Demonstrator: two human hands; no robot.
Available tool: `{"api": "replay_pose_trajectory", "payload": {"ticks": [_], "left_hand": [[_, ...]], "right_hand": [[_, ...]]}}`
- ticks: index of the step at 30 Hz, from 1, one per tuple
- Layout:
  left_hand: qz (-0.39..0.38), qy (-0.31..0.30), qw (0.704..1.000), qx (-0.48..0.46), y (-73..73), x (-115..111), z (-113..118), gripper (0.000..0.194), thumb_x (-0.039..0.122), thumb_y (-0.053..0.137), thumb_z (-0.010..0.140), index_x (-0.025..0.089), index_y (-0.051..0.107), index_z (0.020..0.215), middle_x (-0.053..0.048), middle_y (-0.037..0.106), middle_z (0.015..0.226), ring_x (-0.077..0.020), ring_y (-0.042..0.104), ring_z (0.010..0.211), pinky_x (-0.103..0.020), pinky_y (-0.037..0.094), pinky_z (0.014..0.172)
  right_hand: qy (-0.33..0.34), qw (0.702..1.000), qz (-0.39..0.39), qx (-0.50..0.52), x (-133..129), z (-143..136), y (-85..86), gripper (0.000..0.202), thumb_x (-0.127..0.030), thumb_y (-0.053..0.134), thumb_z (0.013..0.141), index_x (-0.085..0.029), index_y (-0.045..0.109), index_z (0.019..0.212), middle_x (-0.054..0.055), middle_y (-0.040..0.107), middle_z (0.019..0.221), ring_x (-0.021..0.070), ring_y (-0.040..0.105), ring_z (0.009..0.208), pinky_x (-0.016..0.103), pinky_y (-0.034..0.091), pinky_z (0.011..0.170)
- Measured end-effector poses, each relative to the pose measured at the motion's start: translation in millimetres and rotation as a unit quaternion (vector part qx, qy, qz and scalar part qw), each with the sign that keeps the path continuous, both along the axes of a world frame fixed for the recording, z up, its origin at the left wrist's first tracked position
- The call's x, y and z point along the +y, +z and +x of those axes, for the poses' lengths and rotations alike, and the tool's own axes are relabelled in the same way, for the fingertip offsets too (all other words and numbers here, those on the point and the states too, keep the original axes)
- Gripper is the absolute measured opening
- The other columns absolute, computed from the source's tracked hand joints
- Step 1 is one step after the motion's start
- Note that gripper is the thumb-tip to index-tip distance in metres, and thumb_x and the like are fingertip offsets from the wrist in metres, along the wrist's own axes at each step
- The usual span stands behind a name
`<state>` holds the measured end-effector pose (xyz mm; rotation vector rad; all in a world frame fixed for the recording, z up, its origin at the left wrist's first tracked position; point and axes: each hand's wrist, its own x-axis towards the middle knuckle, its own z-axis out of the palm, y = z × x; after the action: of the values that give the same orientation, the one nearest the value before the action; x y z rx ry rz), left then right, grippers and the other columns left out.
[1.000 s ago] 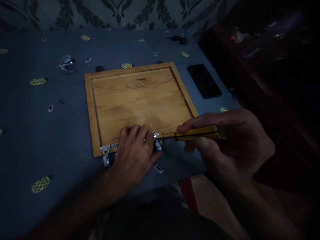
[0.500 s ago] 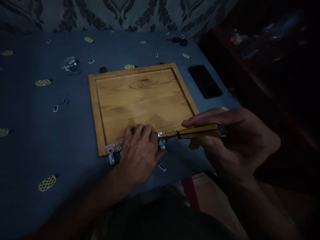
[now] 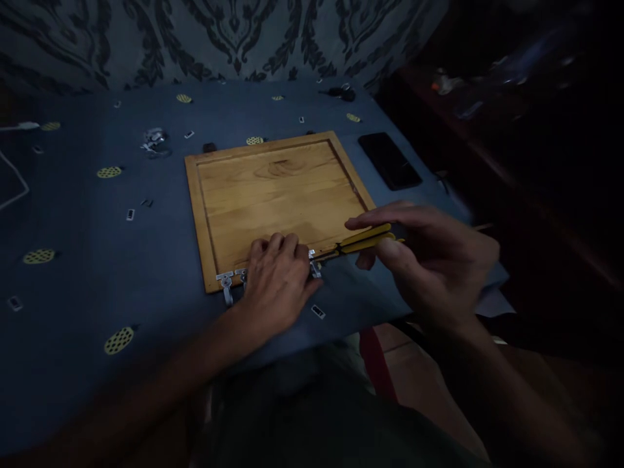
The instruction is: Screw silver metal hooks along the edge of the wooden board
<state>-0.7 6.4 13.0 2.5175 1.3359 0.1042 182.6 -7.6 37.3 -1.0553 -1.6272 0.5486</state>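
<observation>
On the blue printed cloth (image 3: 160, 250), the honey-coloured framed wooden panel (image 3: 283, 201) should be pressed steady by the left hand (image 3: 277, 276), whose bent fingers hold I cannot tell what, while the right hand (image 3: 433, 253), pinching slim yellow-handled pliers (image 3: 361, 244), should guide gently, their long axis sideways, nose pointing left toward the small silver metal fitting (image 3: 312, 253).

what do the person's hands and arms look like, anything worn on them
The left hand and right hand are bare, with no gloves, rings or watch in sight. The forearms show no sleeves, though they fade into shadow lower down.
</observation>
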Motion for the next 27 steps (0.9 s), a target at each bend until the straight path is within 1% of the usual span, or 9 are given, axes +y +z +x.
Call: {"api": "replay_pose_trajectory", "payload": {"ticks": [4, 6, 9, 12, 15, 18, 22, 24, 27], "left_hand": [[-0.011, -0.001, 1.000, 0.007, -0.8, 1, -1, 0.033, 0.043, 0.067, 0.098, 0.015, 0.065, 0.117, -0.011, 0.063, 0.122, -0.0314, 0.055, 0.119, -0.047, 0.044, 0.098], [-0.006, -0.006, 1.000, 0.001, -1.8, 2, -2, 0.034, 0.043, 0.065, 0.099, 0.015, 0.064, 0.118, -0.012, 0.063, 0.123, -0.0315, 0.055, 0.120, -0.047, 0.043, 0.098], [0.001, -0.008, 1.000, -0.007, -3.1, 2, -2, 0.036, 0.044, 0.065, 0.099, 0.014, 0.064, 0.118, -0.012, 0.063, 0.123, -0.0319, 0.054, 0.120, -0.047, 0.043, 0.097], [-0.002, -0.002, 1.000, -0.007, -4.3, 1, -2, 0.033, 0.042, 0.067, 0.098, 0.015, 0.065, 0.115, -0.012, 0.064, 0.121, -0.0315, 0.055, 0.118, -0.047, 0.043, 0.095], [0.008, -0.005, 1.000, -0.017, -7.3, 0, -3, 0.029, 0.040, 0.068, 0.098, 0.015, 0.064, 0.112, -0.011, 0.063, 0.120, -0.0308, 0.055, 0.117, -0.046, 0.042, 0.095], [0.025, -0.007, 0.999, -0.034, -10.8, -1, -5, 0.030, 0.040, 0.068, 0.098, 0.015, 0.063, 0.114, -0.011, 0.063, 0.121, -0.0305, 0.054, 0.117, -0.045, 0.041, 0.096], [0.015, -0.010, 0.999, -0.032, -11.5, -2, -7, 0.029, 0.040, 0.064, 0.100, 0.015, 0.062, 0.114, -0.011, 0.063, 0.121, -0.0309, 0.054, 0.117, -0.046, 0.041, 0.095], [0.012, -0.011, 0.999, -0.030, -10.9, -2, -7, 0.028, 0.040, 0.064, 0.100, 0.015, 0.062, 0.114, -0.012, 0.063, 0.121, -0.0311, 0.054, 0.117, -0.046, 0.041, 0.095], [0.025, -0.012, 0.999, -0.037, -11.3, -2, -6, 0.028, 0.039, 0.064, 0.100, 0.015, 0.062, 0.114, -0.011, 0.063, 0.121, -0.0310, 0.054, 0.117, -0.046, 0.042, 0.095]], "right_hand": [[-0.021, 1.000, -0.008, -0.004, 0, -1, 2.2, 0.013, -0.033, 0.074, 0.093, -0.036, 0.080, 0.103, 0.000, 0.078, 0.098, 0.0127, 0.061, 0.052, 0.032, 0.051, 0.046], [-0.025, 1.000, -0.009, -0.001, 0, -1, 2.7, 0.010, -0.032, 0.076, 0.092, -0.035, 0.080, 0.101, -0.001, 0.077, 0.097, 0.0105, 0.059, 0.048, 0.031, 0.051, 0.045], [-0.032, 0.999, -0.006, 0.006, 1, -2, 3.5, 0.006, -0.033, 0.079, 0.089, -0.030, 0.079, 0.094, -0.001, 0.077, 0.093, 0.0098, 0.061, 0.050, 0.027, 0.051, 0.043], [-0.043, 0.999, -0.011, 0.019, 1, -5, 4.8, 0.015, -0.036, 0.086, 0.081, -0.026, 0.074, 0.084, 0.000, 0.076, 0.085, 0.0117, 0.063, 0.056, 0.024, 0.050, 0.041], [-0.050, 0.998, -0.017, 0.019, 0, -9, 5.6, 0.024, -0.038, 0.090, 0.075, -0.024, 0.070, 0.076, 0.000, 0.072, 0.077, 0.0141, 0.065, 0.062, 0.023, 0.051, 0.041], [-0.057, 0.998, 0.021, 0.018, -3, -14, 5.1, 0.018, -0.036, 0.086, 0.080, -0.024, 0.073, 0.082, 0.000, 0.073, 0.080, 0.0128, 0.066, 0.060, 0.023, 0.053, 0.042], [-0.104, 0.989, 0.096, 0.045, -9, -15, 5.9, 0.008, -0.031, 0.076, 0.091, -0.023, 0.077, 0.093, 0.000, 0.075, 0.085, 0.0090, 0.063, 0.049, 0.024, 0.052, 0.042], [-0.117, 0.987, 0.105, 0.032, -12, -13, 7.0, 0.007, -0.029, 0.075, 0.092, -0.024, 0.079, 0.094, 0.000, 0.074, 0.083, 0.0092, 0.063, 0.049, 0.024, 0.051, 0.043], [-0.100, 0.992, 0.083, -0.003, -14, -10, 6.9, 0.009, -0.025, 0.073, 0.093, -0.028, 0.079, 0.099, 0.001, 0.073, 0.084, 0.0104, 0.066, 0.051, 0.025, 0.052, 0.045]]}}
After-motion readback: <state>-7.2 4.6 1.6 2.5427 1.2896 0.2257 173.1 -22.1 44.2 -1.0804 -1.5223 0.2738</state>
